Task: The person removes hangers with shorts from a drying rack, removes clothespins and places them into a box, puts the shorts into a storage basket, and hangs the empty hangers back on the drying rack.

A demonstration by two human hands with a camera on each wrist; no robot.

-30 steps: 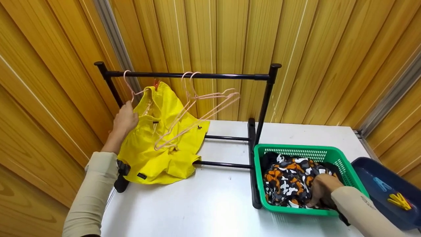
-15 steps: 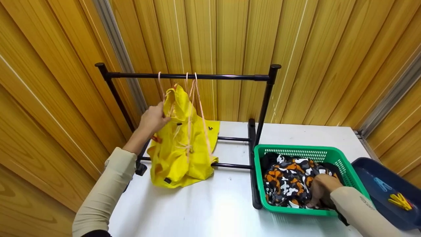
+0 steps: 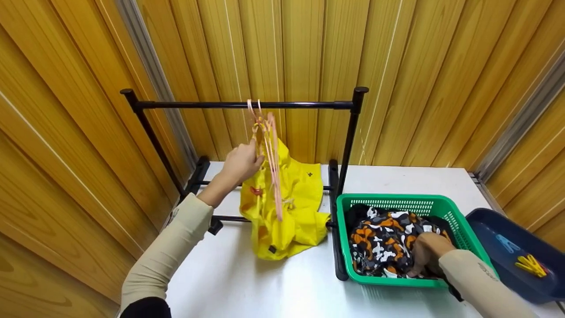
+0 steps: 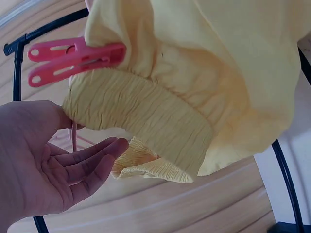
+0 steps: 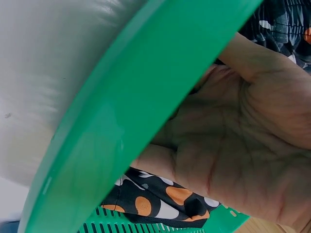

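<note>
Yellow shorts [image 3: 300, 198] hang from a pink clothes hanger on the black rack's rail [image 3: 304, 105]. My left hand [image 3: 242, 163] pinches the near corner of their gathered waistband [image 4: 136, 104], with pink hanger wire beside the thumb; its other fingers are loosely bent. A red clothespin [image 4: 77, 57] clips the waistband just above the hand. Bare pink hangers [image 3: 276, 176] overlap the shorts. My right hand [image 3: 430, 251] reaches into the green basket [image 3: 397, 197] on camouflage-print clothing [image 3: 384, 247] in orange, white, grey and black. Its fingertips are hidden by the basket's rim and the cloth.
Right of the basket stands a dark blue tray [image 3: 481, 216] with a light blue clothespin [image 3: 507, 244] and yellow clothespins [image 3: 531, 265]. The rack's right foot [image 3: 340, 260] is close beside the basket. Wood-look panels [image 3: 304, 53] rise behind the white table [image 3: 229, 274].
My left hand has slid the yellow shorts on their hanger rightward along the rail, up against the bare hangers, which have swung edge-on. The right hand has stayed in the basket.
</note>
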